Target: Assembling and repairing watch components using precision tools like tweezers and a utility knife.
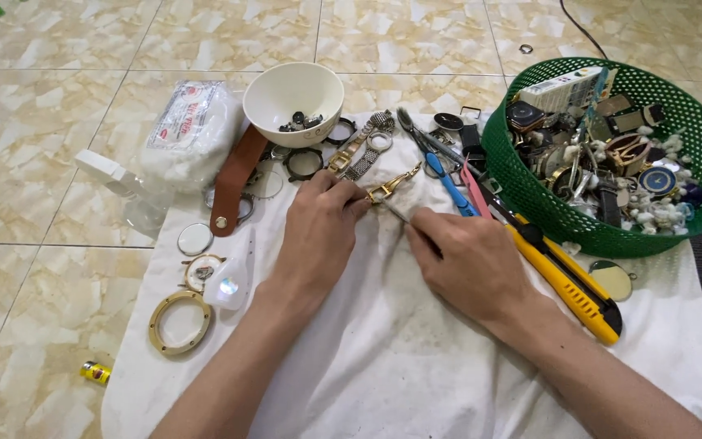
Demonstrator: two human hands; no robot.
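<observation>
Nearest: white cloth point(416, 382), stained, spread on tiled floor point(34, 244).

On cloth, left edge: gold ring bezel point(179, 323); above it a small watch case point(202, 271) and a round glass disc point(195, 239). Off the cloth, a small yellow tube point(95, 372) on the floor.

Centre: left hand point(318, 236), grip closed on gold watch bracelet point(389, 188), pinning it to the cloth. Right hand point(469, 264), grip closed on a thin metal tool point(396, 213), tip touching the bracelet.

Right: yellow utility knife point(569, 283), just beside the right hand; round mirror-like disc point(611, 280).

Beyond the hands: blue-handled pliers point(440, 175), brown leather strap point(233, 180), metal link band point(359, 146), loose watch rings.

Farthest: white bowl point(293, 96) holding small dark parts; plastic bag point(192, 134) of white stuff; green mesh basket point(692, 138) full of watch pieces.
</observation>
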